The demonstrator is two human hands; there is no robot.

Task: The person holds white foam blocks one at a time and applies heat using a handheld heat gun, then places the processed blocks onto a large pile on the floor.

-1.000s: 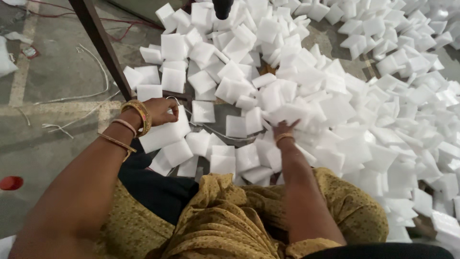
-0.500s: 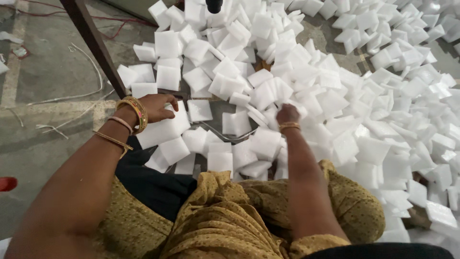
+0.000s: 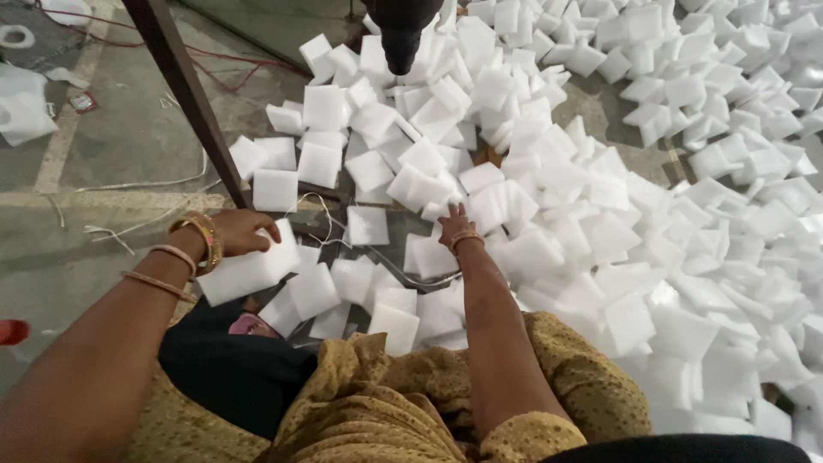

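A wide heap of white foam squares is spreading over the grey concrete floor, covering most of the right and upper part of the view and thinning out towards the person's lap. A dark metal leg is slanting down from the top edge to the floor just above the left hand, and a dark cylindrical machine part is hanging over the heap at the top centre. The person's mustard-coloured garment is filling the bottom of the view. The left hand, with bangles at the wrist, is lying fingers-down over a stack of foam squares; the grip is grasping that stack from above, the forearm coming in from the lower left. The stack is sitting just in front of the lap, its long axis running from lower left to upper right, its far end pointing towards the heap. The right hand is stretching straight ahead, arm nearly extended, fingers spread flat and released, pressing on the near edge of the heap among loose squares. Thin white cords are trailing across the floor at left.
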